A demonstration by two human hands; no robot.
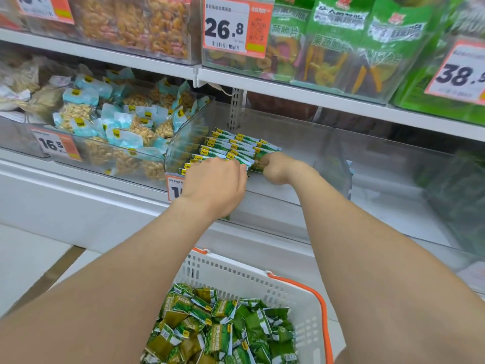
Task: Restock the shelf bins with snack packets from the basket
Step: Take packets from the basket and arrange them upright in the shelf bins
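L hand (215, 186) & R hand (278, 168) reach into clear bin (301, 153) on shelf (105, 195). L covers front of packet rows (231, 145), grip hidden, can't tell. R curled round one packet (258, 164) at rows' right end. Basket (236, 279) below holds more.

Green packets (236, 147) rowed in clear bin (181, 137), loose heap (223, 332) in white basket (249, 279)

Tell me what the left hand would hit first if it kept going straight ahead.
Probably the packet rows in the bin: the left hand looks right at their near ends, depth unclear.
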